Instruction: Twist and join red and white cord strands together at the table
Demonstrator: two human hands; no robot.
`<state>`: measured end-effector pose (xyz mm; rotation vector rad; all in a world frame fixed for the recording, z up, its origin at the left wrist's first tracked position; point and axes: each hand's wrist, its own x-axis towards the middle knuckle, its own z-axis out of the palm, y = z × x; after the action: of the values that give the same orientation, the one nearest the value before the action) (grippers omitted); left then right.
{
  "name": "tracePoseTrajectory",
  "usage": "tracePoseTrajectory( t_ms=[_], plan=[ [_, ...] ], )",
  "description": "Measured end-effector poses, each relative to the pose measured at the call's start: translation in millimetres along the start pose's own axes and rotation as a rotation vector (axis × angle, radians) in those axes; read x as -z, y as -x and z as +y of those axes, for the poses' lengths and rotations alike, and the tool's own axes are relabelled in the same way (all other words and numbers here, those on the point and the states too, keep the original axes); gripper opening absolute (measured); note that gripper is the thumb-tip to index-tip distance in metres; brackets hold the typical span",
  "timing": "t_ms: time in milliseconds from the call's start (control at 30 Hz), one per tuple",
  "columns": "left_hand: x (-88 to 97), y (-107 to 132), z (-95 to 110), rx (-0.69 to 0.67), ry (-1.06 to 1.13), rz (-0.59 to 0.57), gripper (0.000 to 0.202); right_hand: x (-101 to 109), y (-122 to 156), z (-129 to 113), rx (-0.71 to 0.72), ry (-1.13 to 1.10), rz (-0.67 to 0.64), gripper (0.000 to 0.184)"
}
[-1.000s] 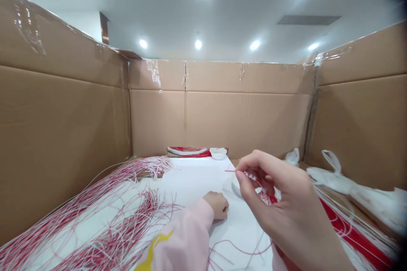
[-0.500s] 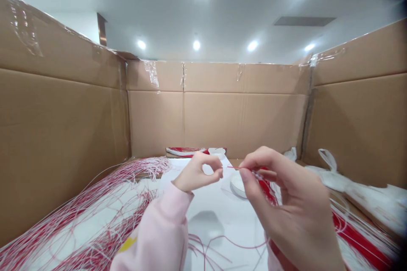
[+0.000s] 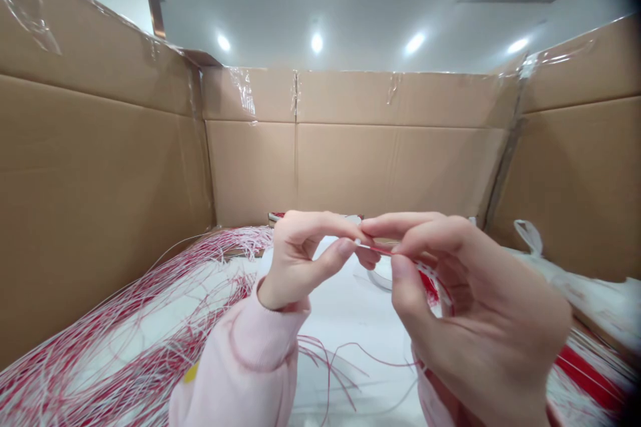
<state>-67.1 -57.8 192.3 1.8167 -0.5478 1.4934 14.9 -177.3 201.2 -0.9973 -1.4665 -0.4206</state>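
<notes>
The right hand (image 3: pixel 475 307) and left hand (image 3: pixel 300 267) meet at chest height, the right's fingers clamped on a thin red-and-white strand (image 3: pixel 378 249), the left's fingers curled together at its tip, grip unclear.

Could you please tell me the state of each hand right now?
Right hand: closed, pinching a red-and-white strand.
Left hand: curled at the strand's end; cannot tell whether holding it.

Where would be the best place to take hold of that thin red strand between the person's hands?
Probably at the short free tip of the thin red strand, coming from the left, where the left hand already is. That tip sticks out sideways, clear of the right hand, whose fingers pinch the rest. It looks too thin to grip anywhere else.
</notes>
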Motion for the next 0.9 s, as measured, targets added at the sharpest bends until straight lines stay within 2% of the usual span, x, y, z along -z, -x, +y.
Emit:
tracePoseTrajectory(
  t_ms=[300, 900],
  plan=[
    [1.7, 0.3, 5.7, 0.057, -0.047, -0.027, 0.015, 1.6, -3.3, -3.2, 0.018, 0.002, -0.013, 0.017],
    [5.0, -3.1, 10.0, -0.029, -0.198, -0.064, 0.011, 2.3, -2.4, 2.4, 0.057, 0.034, -0.028, 0.017]
  ],
)
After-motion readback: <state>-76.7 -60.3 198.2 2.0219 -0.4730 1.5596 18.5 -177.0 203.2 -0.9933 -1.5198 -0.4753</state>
